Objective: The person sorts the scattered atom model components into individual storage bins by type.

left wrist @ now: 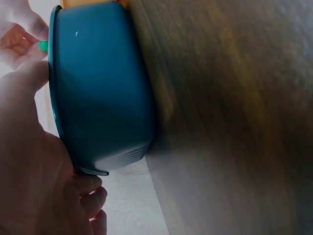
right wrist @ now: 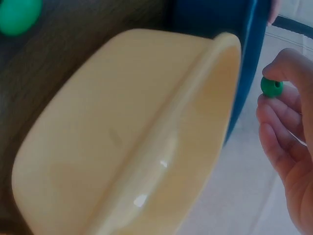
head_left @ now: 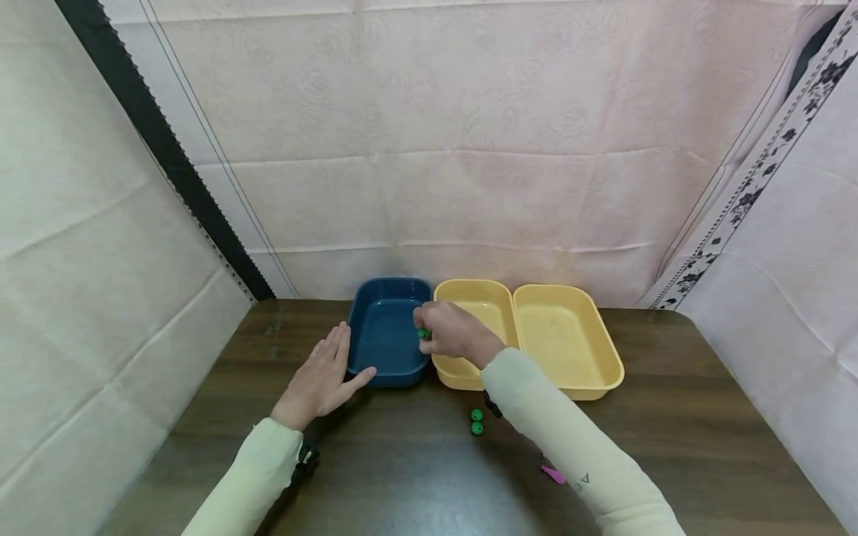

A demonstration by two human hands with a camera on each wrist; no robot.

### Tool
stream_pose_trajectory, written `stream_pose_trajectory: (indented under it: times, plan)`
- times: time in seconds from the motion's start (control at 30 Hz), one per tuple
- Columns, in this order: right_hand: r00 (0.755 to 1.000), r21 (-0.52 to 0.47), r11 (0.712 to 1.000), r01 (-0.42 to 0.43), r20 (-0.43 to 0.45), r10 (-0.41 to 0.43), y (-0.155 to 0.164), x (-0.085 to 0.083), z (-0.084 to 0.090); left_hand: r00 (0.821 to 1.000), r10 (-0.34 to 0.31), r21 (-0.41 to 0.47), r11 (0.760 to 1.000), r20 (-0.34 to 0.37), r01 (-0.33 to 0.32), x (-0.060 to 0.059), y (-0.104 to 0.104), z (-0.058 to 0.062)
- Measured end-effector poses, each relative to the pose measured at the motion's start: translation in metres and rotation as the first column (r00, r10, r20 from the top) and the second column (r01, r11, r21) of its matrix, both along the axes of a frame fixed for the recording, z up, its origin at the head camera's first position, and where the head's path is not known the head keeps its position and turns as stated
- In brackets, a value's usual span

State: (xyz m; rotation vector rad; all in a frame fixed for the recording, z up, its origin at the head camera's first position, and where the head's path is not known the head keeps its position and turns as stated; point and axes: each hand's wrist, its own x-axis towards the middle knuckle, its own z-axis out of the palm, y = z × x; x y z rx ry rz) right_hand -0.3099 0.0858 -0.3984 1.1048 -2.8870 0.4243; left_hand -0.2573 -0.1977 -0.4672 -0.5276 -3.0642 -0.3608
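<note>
My right hand [head_left: 459,331] pinches a green bead [right wrist: 272,87] between thumb and fingertip; a hole shows in the bead's side. That hand is over the right rim of the blue tray [head_left: 385,372], beside the nearer yellow tray. My left hand [head_left: 322,376] lies along the tray's left side, fingers straight and thumb spread over the front left corner. In the left wrist view the blue tray [left wrist: 100,88] stands on the table with the left hand at its rim. Two more green beads [head_left: 477,421] lie on the wood in front of the trays.
Right of the blue tray stand two yellow trays, the left one [head_left: 462,381] partly behind my right hand and the right one [head_left: 570,339] in full view. A pink piece [head_left: 553,474] peeks out beside my right sleeve. Pale cloth [head_left: 469,149] hangs behind the brown table [head_left: 677,417].
</note>
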Motion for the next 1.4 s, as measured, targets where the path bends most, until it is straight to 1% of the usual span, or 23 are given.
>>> stream_pose_trajectory:
  times: [0.13, 0.23, 0.37, 0.47, 0.7, 0.9, 1.07, 1.17, 1.3, 1.4]
  plan:
    - [1.000, 0.013, 1.000, 0.004, -0.008, -0.004, -0.002, 0.000, -0.006, 1.000, 0.000, 0.004, 1.000, 0.008, -0.001, 0.001, 0.001, -0.001]
    - [1.000, 0.034, 0.999, 0.018, -0.024, -0.017, -0.001, 0.000, -0.004, 1.000, -0.002, 0.008, 1.000, 0.008, 0.002, 0.001, 0.001, -0.001]
    - [0.999, 0.036, 0.999, 0.035, -0.014, -0.034, 0.003, 0.003, 0.007, 1.000, -0.007, 0.007, 1.000, 0.002, 0.007, 0.000, 0.001, -0.001]
    - [1.000, 0.029, 0.999, 0.029, -0.011, -0.029, 0.010, 0.007, 0.017, 1.000, -0.010, 0.004, 1.000, -0.004, 0.010, -0.001, 0.000, -0.001]
    - [0.998, -0.002, 0.999, -0.034, -0.047, 0.034, 0.034, 0.020, 0.040, 1.000, -0.011, 0.009, 1.000, -0.009, 0.011, -0.003, 0.000, -0.001]
    - [0.996, -0.004, 0.996, -0.085, -0.024, 0.084, 0.055, 0.038, 0.053, 1.000, -0.009, 0.007, 1.000, 0.003, 0.009, -0.002, -0.001, -0.001]
    - [0.991, 0.027, 0.991, -0.131, -0.031, 0.132, 0.069, 0.053, 0.055, 1.000, -0.005, 0.005, 1.000, 0.010, 0.005, -0.001, -0.001, 0.001]
    - [0.990, 0.042, 0.990, -0.138, -0.011, 0.138, 0.075, 0.063, 0.055, 1.000, -0.005, 0.002, 1.000, 0.013, 0.005, -0.001, 0.000, 0.001]
    - [0.989, 0.049, 0.988, -0.145, 0.016, 0.145, 0.083, 0.076, 0.050, 1.000, -0.009, 0.005, 1.000, 0.016, 0.009, -0.001, 0.001, 0.001]
    - [0.987, 0.045, 0.986, -0.162, 0.016, 0.162, 0.087, 0.084, 0.044, 1.000, -0.010, 0.009, 1.000, 0.018, 0.010, -0.001, 0.002, 0.002]
